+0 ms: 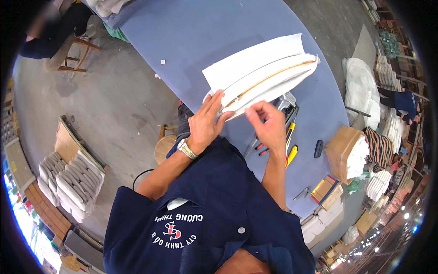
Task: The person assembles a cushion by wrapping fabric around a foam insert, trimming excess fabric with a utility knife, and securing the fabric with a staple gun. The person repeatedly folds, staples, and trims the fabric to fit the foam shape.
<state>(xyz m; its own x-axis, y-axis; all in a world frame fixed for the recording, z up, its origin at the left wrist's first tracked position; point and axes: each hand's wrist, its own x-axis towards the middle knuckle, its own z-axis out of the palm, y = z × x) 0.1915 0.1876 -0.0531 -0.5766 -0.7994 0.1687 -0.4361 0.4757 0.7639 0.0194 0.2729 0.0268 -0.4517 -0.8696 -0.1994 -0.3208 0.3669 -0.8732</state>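
Observation:
A curved, padded piece covered in white fabric (255, 68) lies on the blue-grey table (182, 32), with a wide flap of the cloth spread on its far side. A narrow tan strip (273, 77) shows along the middle of its curve. My left hand (205, 122) rests on the left end of the piece, fingers stretched out and thumb apart. Close to the near edge of the fabric is my right hand (269, 127), its fingers curled in toward the thumb. Whatever is between those fingertips, if anything, is too small to make out.
Beside my right hand lie a metal-bodied tool (287, 99), yellow-handled tools (291, 153) and red-tipped handles (261, 147). Further right are a black block (318, 149), a small open box (325, 188) and a cardboard box (341, 142). A wooden stool (164, 148) stands left of the table.

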